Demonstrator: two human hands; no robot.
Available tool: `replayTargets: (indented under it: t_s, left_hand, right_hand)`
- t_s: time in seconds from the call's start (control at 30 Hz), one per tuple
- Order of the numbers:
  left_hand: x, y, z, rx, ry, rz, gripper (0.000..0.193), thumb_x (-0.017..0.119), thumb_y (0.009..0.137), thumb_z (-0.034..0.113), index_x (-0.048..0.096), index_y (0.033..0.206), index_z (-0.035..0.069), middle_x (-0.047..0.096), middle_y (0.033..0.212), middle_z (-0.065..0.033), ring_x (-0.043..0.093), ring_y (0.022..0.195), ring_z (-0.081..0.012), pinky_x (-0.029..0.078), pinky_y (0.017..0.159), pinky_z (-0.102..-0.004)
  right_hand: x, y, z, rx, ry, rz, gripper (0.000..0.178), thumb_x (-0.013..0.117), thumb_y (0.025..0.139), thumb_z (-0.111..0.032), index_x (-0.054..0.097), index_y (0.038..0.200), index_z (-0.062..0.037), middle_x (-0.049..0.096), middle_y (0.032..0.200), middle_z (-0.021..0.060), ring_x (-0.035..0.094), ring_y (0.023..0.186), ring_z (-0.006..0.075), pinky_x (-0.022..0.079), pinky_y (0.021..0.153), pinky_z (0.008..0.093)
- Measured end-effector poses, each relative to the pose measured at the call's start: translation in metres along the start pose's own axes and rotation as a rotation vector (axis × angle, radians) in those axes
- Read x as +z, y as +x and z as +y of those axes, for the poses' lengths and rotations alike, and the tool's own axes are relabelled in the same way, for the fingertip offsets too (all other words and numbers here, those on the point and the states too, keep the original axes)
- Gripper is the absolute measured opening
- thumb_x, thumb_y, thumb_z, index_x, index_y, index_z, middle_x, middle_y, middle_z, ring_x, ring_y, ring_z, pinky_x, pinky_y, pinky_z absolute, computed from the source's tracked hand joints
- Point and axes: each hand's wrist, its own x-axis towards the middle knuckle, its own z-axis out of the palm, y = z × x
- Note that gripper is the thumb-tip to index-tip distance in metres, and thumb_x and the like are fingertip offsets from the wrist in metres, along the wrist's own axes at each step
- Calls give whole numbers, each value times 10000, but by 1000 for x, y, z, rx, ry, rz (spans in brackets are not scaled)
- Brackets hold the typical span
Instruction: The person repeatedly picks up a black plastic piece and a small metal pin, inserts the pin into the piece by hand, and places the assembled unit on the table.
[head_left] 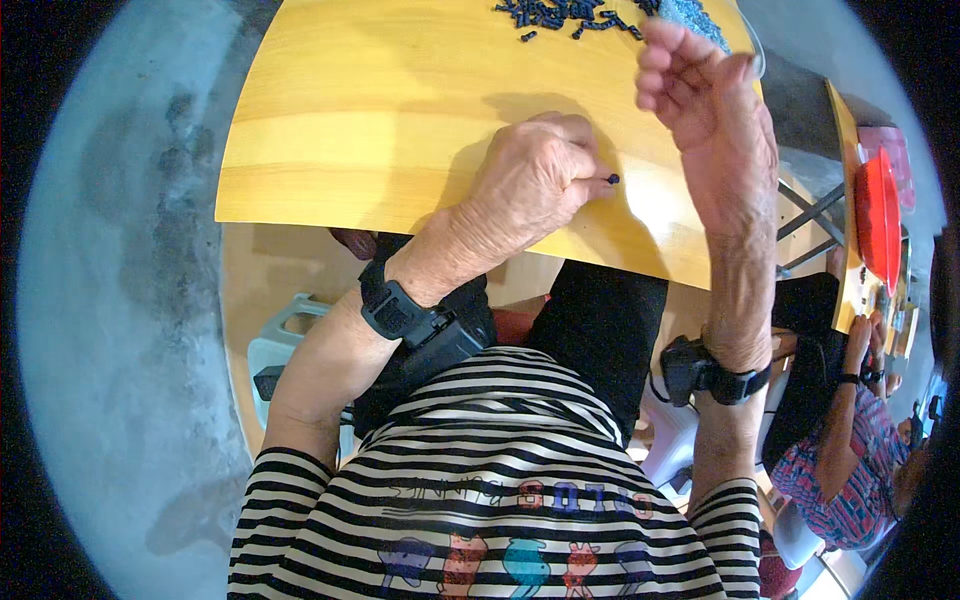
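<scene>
My left hand (pixel 540 170) is closed over the yellow table near its front edge. A small black plastic part (pixel 613 179) pokes out between its thumb and fingertips. To its right, my right hand (pixel 715 135) is raised with loosely bent fingers and the thumb apart, and nothing shows in it. Beyond its fingertips lies a heap of small translucent light-blue pieces (pixel 698 22), partly covered by the hand. Left of that heap, a loose pile of small black parts (pixel 560 12) is cut off by the top of the picture.
The wooden-grained yellow table (pixel 340 130) ends just in front of my lap. A pale plastic stool (pixel 275 345) stands below on the left. At far right, another person (pixel 840 460) works at a second table, where a red basin (pixel 877 220) stands.
</scene>
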Motion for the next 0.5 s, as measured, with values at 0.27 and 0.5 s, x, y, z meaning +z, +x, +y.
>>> replayTargets:
  t_s: [0.27, 0.5]
  left_hand:
    - [-3, 5, 1, 42, -14, 14, 105, 700, 680, 125, 676, 741, 44, 609, 734, -86, 595, 730, -255, 490, 654, -343]
    - [-6, 16, -7, 46, -10, 108, 112, 707, 673, 119, 668, 730, 30, 603, 725, -87, 601, 721, -255, 483, 627, -347]
  right_hand:
    - [37, 11, 22, -35, 181, 170, 590, 299, 971, -461, 505, 1163, 57, 558, 1026, 117, 531, 955, 188, 429, 877, 321]
    - [18, 26, 15, -87, 285, 171, 596, 347, 955, -474, 466, 1190, 61, 539, 1030, 106, 510, 953, 181, 423, 892, 319]
